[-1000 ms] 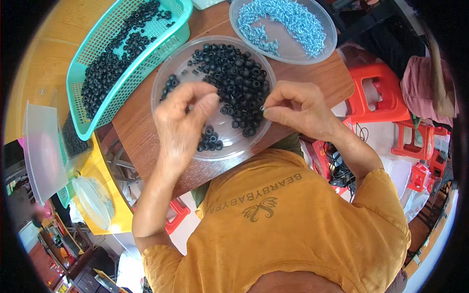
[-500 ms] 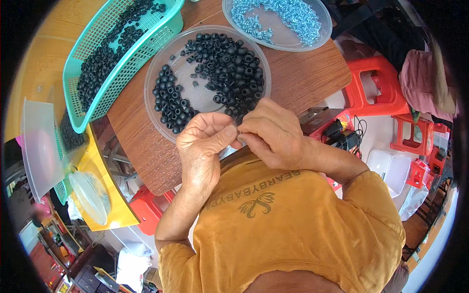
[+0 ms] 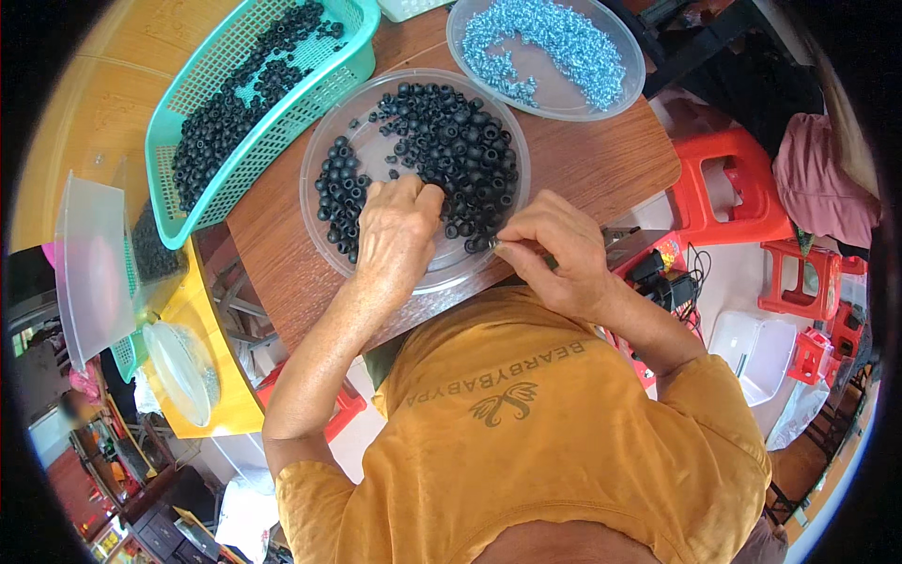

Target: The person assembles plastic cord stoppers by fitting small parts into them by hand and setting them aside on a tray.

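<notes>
Reaching into the clear dish [image 3: 324,141], your left hand [image 3: 395,230] curls fingertips onto black rings [image 3: 451,141]; at its 3 o'clock, right hand [image 3: 554,249] pinches a small screw [image 3: 495,243].

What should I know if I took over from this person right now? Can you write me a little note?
Left hand: fingers down in the clear round tray, on the black rubber rings.
Right hand: at the tray's near edge, pinching a small silvery piece, too small to tell what.
Nearby: teal basket with more black rings; clear dish of blue-silver screws behind the tray.
Done: cannot tell how many.
Left: many loose rings and screws remain.
</notes>
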